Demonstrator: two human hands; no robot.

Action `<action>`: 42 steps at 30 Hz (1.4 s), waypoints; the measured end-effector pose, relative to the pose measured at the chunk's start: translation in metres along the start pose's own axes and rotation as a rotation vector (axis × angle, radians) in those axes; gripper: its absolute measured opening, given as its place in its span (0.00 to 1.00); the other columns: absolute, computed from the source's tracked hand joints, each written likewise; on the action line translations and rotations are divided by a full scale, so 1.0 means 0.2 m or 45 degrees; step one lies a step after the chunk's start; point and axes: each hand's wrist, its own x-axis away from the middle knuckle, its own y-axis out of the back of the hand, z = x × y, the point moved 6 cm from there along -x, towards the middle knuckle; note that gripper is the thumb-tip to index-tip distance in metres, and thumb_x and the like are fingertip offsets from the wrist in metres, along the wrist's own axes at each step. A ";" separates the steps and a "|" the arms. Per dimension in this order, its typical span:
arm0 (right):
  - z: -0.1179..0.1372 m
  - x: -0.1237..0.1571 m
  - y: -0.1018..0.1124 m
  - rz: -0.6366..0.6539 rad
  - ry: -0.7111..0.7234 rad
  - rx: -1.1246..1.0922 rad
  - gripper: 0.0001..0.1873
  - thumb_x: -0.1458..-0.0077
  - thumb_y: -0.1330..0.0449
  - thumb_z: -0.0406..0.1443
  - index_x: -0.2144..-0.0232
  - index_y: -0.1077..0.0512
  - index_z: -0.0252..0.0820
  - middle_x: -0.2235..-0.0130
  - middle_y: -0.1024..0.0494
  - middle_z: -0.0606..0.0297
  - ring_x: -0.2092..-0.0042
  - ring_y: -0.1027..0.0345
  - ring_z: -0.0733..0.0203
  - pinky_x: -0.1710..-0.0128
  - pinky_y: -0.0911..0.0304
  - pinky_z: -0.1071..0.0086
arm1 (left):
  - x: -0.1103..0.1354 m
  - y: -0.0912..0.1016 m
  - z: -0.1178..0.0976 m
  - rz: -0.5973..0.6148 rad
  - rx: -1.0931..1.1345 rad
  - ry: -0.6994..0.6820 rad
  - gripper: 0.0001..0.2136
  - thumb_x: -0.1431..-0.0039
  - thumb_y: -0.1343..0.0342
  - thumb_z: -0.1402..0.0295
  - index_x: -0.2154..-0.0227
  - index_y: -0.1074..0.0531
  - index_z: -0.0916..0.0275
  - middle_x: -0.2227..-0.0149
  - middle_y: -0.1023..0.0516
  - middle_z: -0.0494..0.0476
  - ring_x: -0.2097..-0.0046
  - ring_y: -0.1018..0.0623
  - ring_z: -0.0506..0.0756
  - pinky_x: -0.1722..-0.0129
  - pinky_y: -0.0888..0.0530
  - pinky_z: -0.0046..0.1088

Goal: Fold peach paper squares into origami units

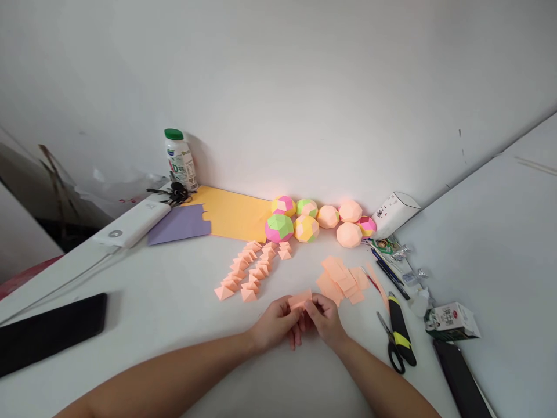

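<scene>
The left hand [276,319] and right hand [326,319], fingers drawn together, pinch a paper slip [300,299] between them. Folded pieces [238,265] and paper balls [307,228] look finished; the loose slips [343,278] lie unfolded.

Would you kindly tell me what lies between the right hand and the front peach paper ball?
In the head view, a pile of peach paper pieces, then bare tabletop.

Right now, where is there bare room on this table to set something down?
A wide patch lies between the flat black object and the folded pieces, below the purple sheet. A smaller one lies between the forearms, below the left hand and right hand. Crowded: the back, with paper balls, and the right side, with scissors and carton.
</scene>
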 end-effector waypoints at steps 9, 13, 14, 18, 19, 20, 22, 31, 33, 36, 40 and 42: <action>0.00 0.01 0.00 -0.001 0.035 0.040 0.15 0.43 0.45 0.42 0.78 0.34 0.39 0.82 0.33 0.70 0.79 0.40 0.67 0.79 0.44 0.73 | 0.00 0.01 0.02 -0.018 -0.054 0.023 0.19 0.43 0.51 0.53 0.77 0.35 0.65 0.84 0.29 0.51 0.84 0.30 0.48 0.83 0.31 0.24; 0.01 0.01 0.00 -0.016 0.041 0.059 0.16 0.43 0.45 0.42 0.79 0.35 0.40 0.82 0.34 0.71 0.79 0.40 0.67 0.79 0.44 0.74 | 0.00 0.01 0.01 -0.020 -0.018 0.000 0.18 0.44 0.49 0.52 0.75 0.35 0.65 0.82 0.29 0.51 0.83 0.28 0.49 0.84 0.31 0.24; 0.01 0.01 0.00 -0.016 0.038 0.061 0.16 0.43 0.45 0.42 0.79 0.36 0.40 0.82 0.35 0.71 0.80 0.41 0.67 0.80 0.45 0.74 | 0.00 0.01 0.01 -0.015 -0.009 -0.007 0.18 0.44 0.49 0.52 0.74 0.35 0.65 0.81 0.28 0.51 0.83 0.28 0.49 0.84 0.31 0.24; 0.01 0.00 -0.01 0.003 0.026 0.056 0.16 0.43 0.45 0.42 0.79 0.38 0.40 0.82 0.35 0.71 0.80 0.41 0.67 0.79 0.46 0.74 | -0.01 0.01 0.02 -0.012 0.010 -0.012 0.18 0.44 0.49 0.53 0.72 0.36 0.65 0.78 0.28 0.51 0.82 0.28 0.49 0.84 0.30 0.24; 0.01 0.00 -0.01 0.019 0.022 0.046 0.16 0.43 0.45 0.42 0.79 0.38 0.40 0.82 0.34 0.71 0.80 0.41 0.67 0.79 0.46 0.74 | -0.01 0.01 0.03 -0.017 0.019 -0.006 0.17 0.44 0.49 0.53 0.71 0.36 0.65 0.77 0.28 0.51 0.82 0.27 0.49 0.84 0.30 0.24; 0.01 0.00 -0.01 0.030 0.020 0.039 0.15 0.43 0.45 0.42 0.78 0.38 0.40 0.82 0.34 0.71 0.80 0.41 0.67 0.79 0.46 0.74 | -0.01 0.02 0.03 -0.024 0.028 -0.002 0.17 0.44 0.49 0.53 0.69 0.36 0.65 0.76 0.27 0.52 0.82 0.27 0.49 0.85 0.30 0.24; 0.01 0.00 -0.01 0.034 0.024 0.038 0.15 0.43 0.46 0.42 0.78 0.37 0.40 0.82 0.34 0.70 0.80 0.41 0.67 0.79 0.46 0.74 | -0.01 0.02 0.04 -0.019 0.035 0.003 0.17 0.45 0.48 0.53 0.69 0.36 0.65 0.76 0.27 0.52 0.82 0.27 0.49 0.85 0.31 0.24; -0.02 0.01 0.00 -0.011 0.013 0.086 0.16 0.43 0.45 0.43 0.78 0.38 0.40 0.82 0.33 0.70 0.80 0.42 0.67 0.80 0.46 0.74 | 0.02 0.00 -0.03 -0.021 -0.016 0.028 0.20 0.46 0.48 0.50 0.77 0.34 0.66 0.82 0.29 0.51 0.84 0.30 0.48 0.84 0.32 0.23; -0.02 0.01 0.00 -0.008 0.002 0.082 0.17 0.43 0.46 0.44 0.78 0.38 0.40 0.82 0.33 0.71 0.80 0.42 0.67 0.80 0.46 0.74 | 0.02 0.00 -0.02 -0.014 -0.013 0.025 0.20 0.46 0.47 0.51 0.77 0.33 0.66 0.82 0.28 0.51 0.84 0.29 0.48 0.84 0.31 0.23; -0.01 0.01 -0.01 -0.023 0.005 0.087 0.17 0.43 0.46 0.44 0.78 0.37 0.40 0.82 0.34 0.71 0.79 0.41 0.67 0.79 0.45 0.73 | 0.00 0.01 0.00 -0.011 0.018 0.013 0.19 0.46 0.47 0.53 0.76 0.31 0.67 0.79 0.27 0.53 0.82 0.28 0.48 0.84 0.31 0.22; 0.00 0.01 -0.01 -0.054 0.006 0.105 0.18 0.44 0.45 0.45 0.79 0.37 0.40 0.82 0.34 0.70 0.78 0.41 0.67 0.77 0.43 0.72 | -0.01 0.02 0.02 0.006 0.063 0.009 0.18 0.45 0.46 0.56 0.77 0.30 0.68 0.79 0.28 0.53 0.82 0.28 0.48 0.84 0.30 0.21; -0.01 0.01 -0.01 -0.027 -0.016 0.081 0.19 0.44 0.46 0.47 0.79 0.37 0.40 0.82 0.33 0.70 0.79 0.41 0.67 0.78 0.43 0.72 | -0.01 0.02 0.01 0.006 0.086 0.018 0.17 0.45 0.46 0.56 0.77 0.31 0.68 0.79 0.28 0.53 0.81 0.28 0.48 0.84 0.30 0.21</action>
